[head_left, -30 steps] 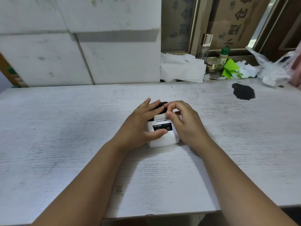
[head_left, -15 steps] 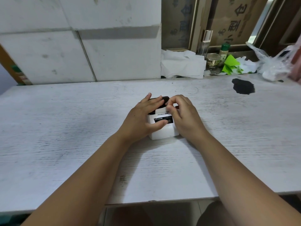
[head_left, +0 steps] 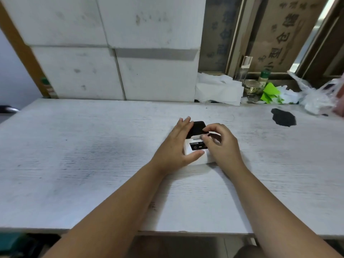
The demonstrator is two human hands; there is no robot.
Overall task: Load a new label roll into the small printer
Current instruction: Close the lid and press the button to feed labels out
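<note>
A small white label printer stands near the middle of the white table. Its black lid is tilted back at the far side, and a black panel with a power symbol shows on top. My left hand clasps the printer's left side, fingers reaching up beside the lid and thumb across the front. My right hand is curled over the top right edge, fingertips pinching at the slot under the lid. I cannot see a label roll; the inside of the printer is hidden by my hands.
White foam blocks stand along the table's back edge. At the back right lie crumpled white paper, a glass jar, a green-capped bottle, green paper and a plastic bag. A black patch marks the table.
The black lid is lifted further back than before. My right fingertips have shifted to pinch at the slot edge. The camera view has tilted up a little.
</note>
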